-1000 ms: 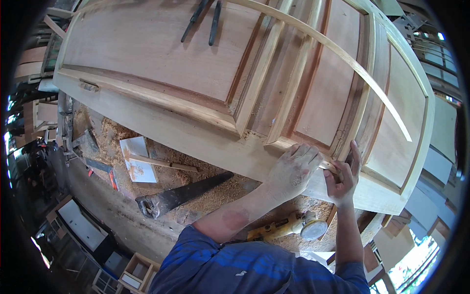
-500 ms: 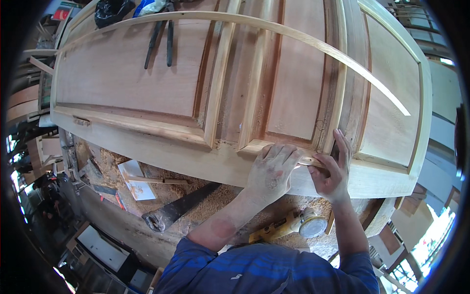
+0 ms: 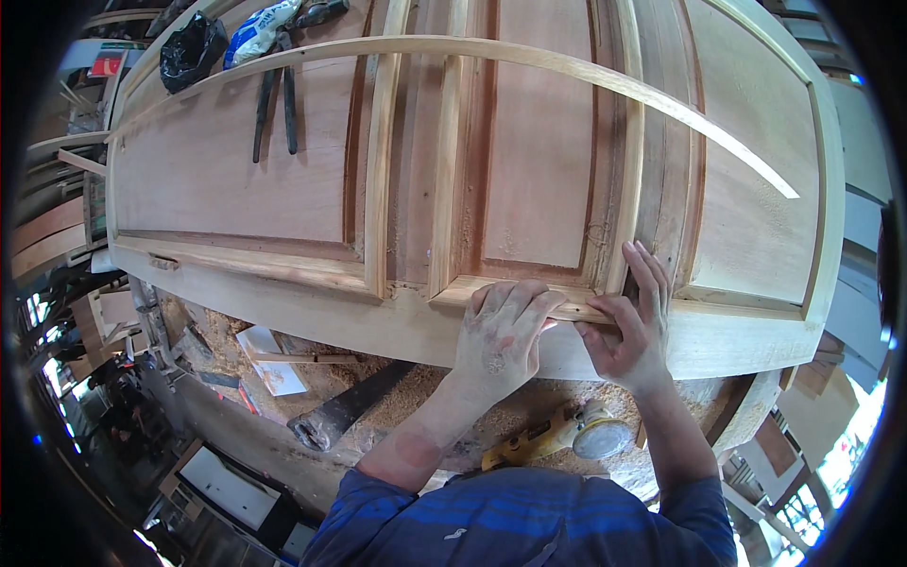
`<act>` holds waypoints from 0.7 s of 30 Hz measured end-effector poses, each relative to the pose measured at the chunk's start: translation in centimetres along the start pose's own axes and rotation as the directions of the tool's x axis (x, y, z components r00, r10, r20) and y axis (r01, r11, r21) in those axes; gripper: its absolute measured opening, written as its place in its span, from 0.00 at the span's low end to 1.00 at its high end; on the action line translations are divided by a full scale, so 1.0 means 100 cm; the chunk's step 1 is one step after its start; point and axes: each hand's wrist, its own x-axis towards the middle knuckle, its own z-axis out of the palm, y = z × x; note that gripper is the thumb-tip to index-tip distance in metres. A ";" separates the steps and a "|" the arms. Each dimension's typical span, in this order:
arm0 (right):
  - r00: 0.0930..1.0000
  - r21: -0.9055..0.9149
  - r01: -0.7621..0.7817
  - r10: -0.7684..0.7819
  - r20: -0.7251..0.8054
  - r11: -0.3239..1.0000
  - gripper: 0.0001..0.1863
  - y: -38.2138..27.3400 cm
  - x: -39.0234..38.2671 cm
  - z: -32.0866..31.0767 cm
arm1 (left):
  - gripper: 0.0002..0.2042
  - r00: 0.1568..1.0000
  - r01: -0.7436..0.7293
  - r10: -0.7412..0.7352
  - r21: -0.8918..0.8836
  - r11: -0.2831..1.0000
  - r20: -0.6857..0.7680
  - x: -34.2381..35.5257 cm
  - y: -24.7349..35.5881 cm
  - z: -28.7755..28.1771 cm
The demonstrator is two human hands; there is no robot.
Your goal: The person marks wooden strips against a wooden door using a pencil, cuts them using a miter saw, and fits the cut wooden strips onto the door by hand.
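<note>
A large wooden door panel (image 3: 406, 331) lies across the bench, with raised wooden mouldings framing its recessed fields. At its near side, my left hand (image 3: 501, 326) curls closed over a short wooden moulding strip (image 3: 572, 311). My right hand (image 3: 631, 326) is at the strip's right end, by the corner with a long upright moulding (image 3: 625, 170). Its thumb and index finger are on either side of the strip's end, while the other fingers stretch along the upright moulding. The underside of the strip is hidden by my hands.
A long thin wood strip (image 3: 529, 55) arches across the panel. Far left are pincers (image 3: 276, 109), a black plastic bag (image 3: 192, 52) and a blue-and-white packet (image 3: 260, 36). Below the panel lie a handsaw (image 3: 350, 406), a yellow angle grinder (image 3: 543, 442), a white sheet (image 3: 272, 361) and sawdust.
My view has shifted, so the panel and the things on it appear farther left and lower at the back. Both hands keep their hold at the same corner of the moulding.
</note>
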 end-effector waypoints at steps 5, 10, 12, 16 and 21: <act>1.000 -0.022 -0.002 0.002 -0.001 1.000 0.15 -0.003 0.000 -0.002 | 0.17 1.000 -0.007 0.006 -0.009 1.000 -0.011 0.001 0.002 -0.001; 1.000 -0.020 -0.002 0.002 -0.004 1.000 0.16 -0.002 0.000 -0.004 | 0.17 1.000 -0.009 0.009 -0.004 1.000 -0.013 0.001 0.003 0.000; 1.000 -0.015 -0.014 0.014 -0.004 1.000 0.16 -0.001 0.001 -0.005 | 0.18 1.000 -0.018 0.018 -0.004 1.000 0.012 0.001 0.002 -0.001; 1.000 0.011 -0.009 0.010 -0.020 1.000 0.15 -0.002 0.002 -0.005 | 0.18 1.000 -0.009 0.012 -0.264 0.964 0.010 0.005 0.005 -0.024; 0.999 0.020 -0.030 0.030 -0.011 0.999 0.15 0.004 -0.005 -0.005 | 0.31 0.950 0.087 -0.010 0.234 0.968 -0.312 0.027 -0.037 -0.079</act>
